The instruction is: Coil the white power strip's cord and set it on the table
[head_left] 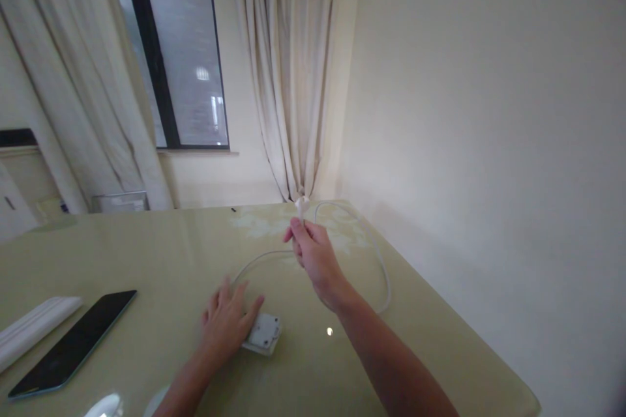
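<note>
Cable (389,287) is looping loose near the desk's (440,345) right edge, right hand (317,259) pinching white tip (302,204), left hand (227,319) splaying against block (265,331).

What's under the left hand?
The left hand overlaps a white block, whose right end shows. The hand hides the block's other end and where the nearby cable leads.

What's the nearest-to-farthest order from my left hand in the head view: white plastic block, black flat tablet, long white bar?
1. White plastic block, at right side of left hand
2. Black flat tablet, left of hand
3. Long white bar, left of tablet
</note>
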Demonstrator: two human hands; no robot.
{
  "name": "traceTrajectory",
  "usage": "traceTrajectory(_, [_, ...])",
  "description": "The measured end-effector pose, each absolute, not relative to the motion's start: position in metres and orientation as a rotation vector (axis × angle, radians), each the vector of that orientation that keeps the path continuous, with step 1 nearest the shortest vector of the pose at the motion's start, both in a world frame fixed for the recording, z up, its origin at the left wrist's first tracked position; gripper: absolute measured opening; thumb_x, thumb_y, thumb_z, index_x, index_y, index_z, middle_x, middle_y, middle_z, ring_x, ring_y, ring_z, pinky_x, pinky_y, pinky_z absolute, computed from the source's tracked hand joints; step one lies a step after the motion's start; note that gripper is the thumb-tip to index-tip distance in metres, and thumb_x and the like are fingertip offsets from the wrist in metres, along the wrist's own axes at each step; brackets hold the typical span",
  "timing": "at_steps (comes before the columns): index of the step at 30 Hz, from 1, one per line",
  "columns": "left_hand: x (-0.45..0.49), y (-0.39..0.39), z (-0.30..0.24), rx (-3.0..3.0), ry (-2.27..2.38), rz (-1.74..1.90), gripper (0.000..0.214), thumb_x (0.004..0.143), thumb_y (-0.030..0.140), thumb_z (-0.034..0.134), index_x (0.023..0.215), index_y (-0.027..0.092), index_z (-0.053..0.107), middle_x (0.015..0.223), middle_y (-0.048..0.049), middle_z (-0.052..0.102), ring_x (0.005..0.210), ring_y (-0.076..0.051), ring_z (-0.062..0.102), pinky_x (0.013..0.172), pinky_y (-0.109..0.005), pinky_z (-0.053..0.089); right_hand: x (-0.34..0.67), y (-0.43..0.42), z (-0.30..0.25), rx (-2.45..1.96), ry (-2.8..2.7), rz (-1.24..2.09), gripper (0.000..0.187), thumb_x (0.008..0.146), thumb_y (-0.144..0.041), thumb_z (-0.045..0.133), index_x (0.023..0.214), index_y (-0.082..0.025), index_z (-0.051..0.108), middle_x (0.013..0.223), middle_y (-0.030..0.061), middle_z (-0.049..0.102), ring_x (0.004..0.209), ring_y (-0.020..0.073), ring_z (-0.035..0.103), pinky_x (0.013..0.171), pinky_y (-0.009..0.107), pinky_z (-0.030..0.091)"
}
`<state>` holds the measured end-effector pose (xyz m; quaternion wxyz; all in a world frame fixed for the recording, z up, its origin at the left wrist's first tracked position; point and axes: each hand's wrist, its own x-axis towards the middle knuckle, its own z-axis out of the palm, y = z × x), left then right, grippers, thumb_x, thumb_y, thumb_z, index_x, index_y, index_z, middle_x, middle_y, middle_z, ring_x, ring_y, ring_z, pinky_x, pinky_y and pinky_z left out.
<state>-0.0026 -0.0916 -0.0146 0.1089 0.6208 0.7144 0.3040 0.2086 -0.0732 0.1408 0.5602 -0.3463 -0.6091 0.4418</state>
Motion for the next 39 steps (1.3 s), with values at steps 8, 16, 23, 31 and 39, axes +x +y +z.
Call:
traceTrajectory(8, [-0.018, -0.078, -0.041, 1.624, 1.975, 1.128, 0.084, 0.074, 0.064, 0.058, 0.135, 0.006, 0.057, 0.100, -0.0163, 0.070, 0.095, -0.037, 0.071, 0.091, -0.055, 0.058, 0.242, -0.062, 0.168, -0.689, -1.358, 1.038, 0.061, 0.093, -0.076, 0.058, 0.073, -0.018, 0.062, 0.052, -0.0101, 0.028, 0.045, 0.0067, 0.020, 0.043, 0.024, 0.015])
traceTrajectory(16, [-0.021, -0.105, 0.067, 2.299, 1.869, 1.709, 0.033, 0.105, 0.033, 0.048, 0.126, 0.023, 0.071, 0.105, -0.0086, 0.069, 0.090, -0.022, 0.069, 0.079, -0.034, 0.055, 0.277, -0.069, 0.184, -0.769, -1.377, 0.813, 0.053, 0.093, -0.069, 0.063, 0.076, -0.019, 0.066, 0.054, -0.0082, 0.031, 0.047, 0.0081, 0.023, 0.045, 0.025, 0.017])
traceTrajectory(23, [0.009, -0.141, 0.079, 3.476, 1.017, 1.073, 0.036, 0.107, 0.011, 0.045, 0.137, 0.014, 0.065, 0.103, -0.0073, 0.075, 0.080, -0.018, 0.062, 0.069, -0.033, 0.045, 0.283, -0.071, 0.188, -0.784, -1.370, 0.738, 0.049, 0.098, -0.063, 0.061, 0.076, -0.019, 0.066, 0.053, -0.0080, 0.032, 0.047, 0.0079, 0.024, 0.046, 0.026, 0.017])
traceTrajectory(31, [0.037, -0.160, 0.030, 3.465, 0.620, 0.806, 0.027, 0.105, 0.009, 0.051, 0.125, 0.008, 0.068, 0.082, -0.0054, 0.067, 0.070, -0.017, 0.056, 0.065, -0.034, 0.043, 0.281, -0.072, 0.188, -0.782, -1.376, 0.707, 0.049, 0.098, -0.061, 0.062, 0.075, -0.019, 0.066, 0.052, -0.0079, 0.033, 0.047, 0.0080, 0.025, 0.046, 0.026, 0.018])
traceTrajectory(39, [0.030, -0.165, -0.008, 3.234, 0.747, 0.849, 0.041, 0.106, 0.013, 0.044, 0.143, 0.019, 0.061, 0.091, -0.0057, 0.071, 0.076, -0.018, 0.063, 0.072, -0.028, 0.053, 0.279, -0.076, 0.187, -0.782, -1.399, 0.708, 0.053, 0.099, -0.065, 0.059, 0.076, -0.018, 0.067, 0.053, -0.0081, 0.031, 0.047, 0.0074, 0.024, 0.046, 0.026, 0.018])
